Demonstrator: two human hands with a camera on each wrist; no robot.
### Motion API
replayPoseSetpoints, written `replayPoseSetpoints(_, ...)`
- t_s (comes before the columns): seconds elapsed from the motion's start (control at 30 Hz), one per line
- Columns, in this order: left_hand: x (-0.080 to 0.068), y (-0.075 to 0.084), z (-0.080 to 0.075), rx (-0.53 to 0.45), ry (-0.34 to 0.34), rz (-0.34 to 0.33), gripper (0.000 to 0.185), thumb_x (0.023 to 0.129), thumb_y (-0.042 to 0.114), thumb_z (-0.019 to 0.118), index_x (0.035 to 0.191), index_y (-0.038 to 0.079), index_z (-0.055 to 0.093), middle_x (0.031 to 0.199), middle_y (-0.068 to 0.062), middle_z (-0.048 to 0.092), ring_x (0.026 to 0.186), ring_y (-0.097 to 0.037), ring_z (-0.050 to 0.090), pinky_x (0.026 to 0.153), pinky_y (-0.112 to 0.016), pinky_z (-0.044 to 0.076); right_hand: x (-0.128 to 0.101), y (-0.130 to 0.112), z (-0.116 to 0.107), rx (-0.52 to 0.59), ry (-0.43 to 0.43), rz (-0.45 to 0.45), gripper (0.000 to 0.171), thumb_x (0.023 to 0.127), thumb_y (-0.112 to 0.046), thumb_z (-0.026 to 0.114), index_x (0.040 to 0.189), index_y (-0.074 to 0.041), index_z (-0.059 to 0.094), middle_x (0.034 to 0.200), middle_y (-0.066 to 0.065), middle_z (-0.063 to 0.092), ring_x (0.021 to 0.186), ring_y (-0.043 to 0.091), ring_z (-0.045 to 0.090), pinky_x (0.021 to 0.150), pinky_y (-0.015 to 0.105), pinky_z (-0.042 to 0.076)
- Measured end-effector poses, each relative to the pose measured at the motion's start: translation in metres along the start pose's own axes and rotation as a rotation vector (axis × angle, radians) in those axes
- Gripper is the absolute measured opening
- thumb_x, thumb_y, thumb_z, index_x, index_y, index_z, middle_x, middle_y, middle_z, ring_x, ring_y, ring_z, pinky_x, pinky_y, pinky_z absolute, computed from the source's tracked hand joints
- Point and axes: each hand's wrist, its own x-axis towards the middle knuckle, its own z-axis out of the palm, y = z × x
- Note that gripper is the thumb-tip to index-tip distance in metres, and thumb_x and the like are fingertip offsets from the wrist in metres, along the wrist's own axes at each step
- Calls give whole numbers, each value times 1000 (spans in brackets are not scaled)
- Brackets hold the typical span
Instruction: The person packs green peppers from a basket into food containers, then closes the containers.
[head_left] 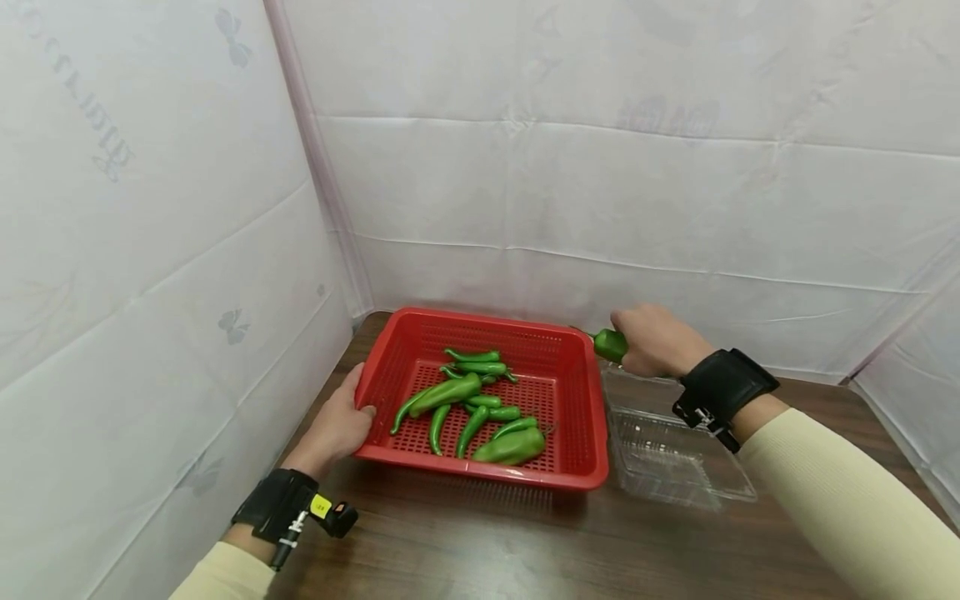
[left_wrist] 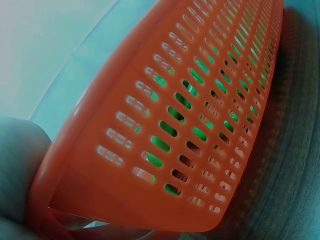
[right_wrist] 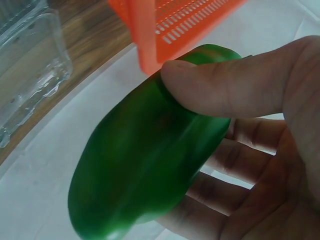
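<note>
A red plastic basket (head_left: 570,480) with slotted walls stands on the table, holding several green chili peppers (head_left: 472,429) and a thicker light-green pepper (head_left: 512,447). My left hand (head_left: 339,427) grips the basket's left rim, thumb over the edge. In the left wrist view the basket wall (left_wrist: 125,185) fills most of the picture, green showing through its slots. Beyond the basket's far right corner, my right hand (head_left: 658,340) holds a plump green pepper (right_wrist: 145,150) between thumb and fingers, in the air. The pepper's stem end lies near the thumb in the right wrist view.
A clear plastic clamshell box (head_left: 660,454) lies opened on the wooden table (head_left: 465,542), right of the basket and below my right forearm. White sheeting (head_left: 525,192) walls off the back and both sides of the table.
</note>
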Motion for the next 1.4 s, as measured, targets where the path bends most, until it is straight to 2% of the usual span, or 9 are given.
replayPoseSetpoints(0.37, 0, 1, 1, -1, -2, 10, 76, 105, 6, 43, 168, 9, 1, 156, -28, 41, 134, -42, 52, 109, -61, 45, -24, 16, 6, -2, -31, 29, 17, 81, 4, 62, 81, -10, 52, 68, 2, 44, 62, 17, 39, 59, 31, 31)
replayPoseSetpoints(0.67, 1, 0, 0, 1, -1, 16, 76, 105, 5, 43, 168, 7, 1, 157, -29, 40, 134, -43, 52, 109, -61, 45, -39, 26, 16, 22, -106, 52, 12, 82, 0, 62, 85, -9, 54, 71, 2, 44, 61, 17, 39, 58, 31, 32)
replayPoseSetpoints(0.8, 2, -1, 1, 1, -2, 13, 76, 105, 5, 43, 168, 7, 1, 157, -29, 40, 135, -42, 52, 109, -60, 45, -44, 31, 24, 46, -159, 76, 17, 78, 1, 62, 90, -7, 54, 72, 3, 46, 61, 17, 41, 57, 30, 34)
replayPoseSetpoints(0.97, 2, -1, 2, 9, 2, 15, 76, 104, 5, 43, 168, 7, 2, 158, -30, 40, 136, -44, 51, 111, -62, 43, -48, 34, 34, 76, -245, 112, 20, 81, -1, 63, 100, -3, 57, 77, 5, 52, 64, 19, 47, 58, 30, 39)
replayPoseSetpoints(1.13, 2, 1, 2, 6, -5, -3, 76, 104, 4, 44, 168, 7, 2, 156, -30, 40, 135, -45, 51, 110, -64, 44, -54, 36, 41, 108, -327, 166, 17, 87, -4, 62, 103, -5, 55, 78, 5, 50, 65, 19, 47, 60, 32, 39)
replayPoseSetpoints(1.4, 1, 1, 0, 9, -11, 7, 76, 105, 6, 44, 168, 9, 2, 156, -28, 41, 133, -43, 52, 108, -64, 45, -60, 38, 43, 128, -384, 206, 21, 88, -5, 61, 108, -5, 56, 81, 6, 51, 69, 20, 50, 61, 33, 41)
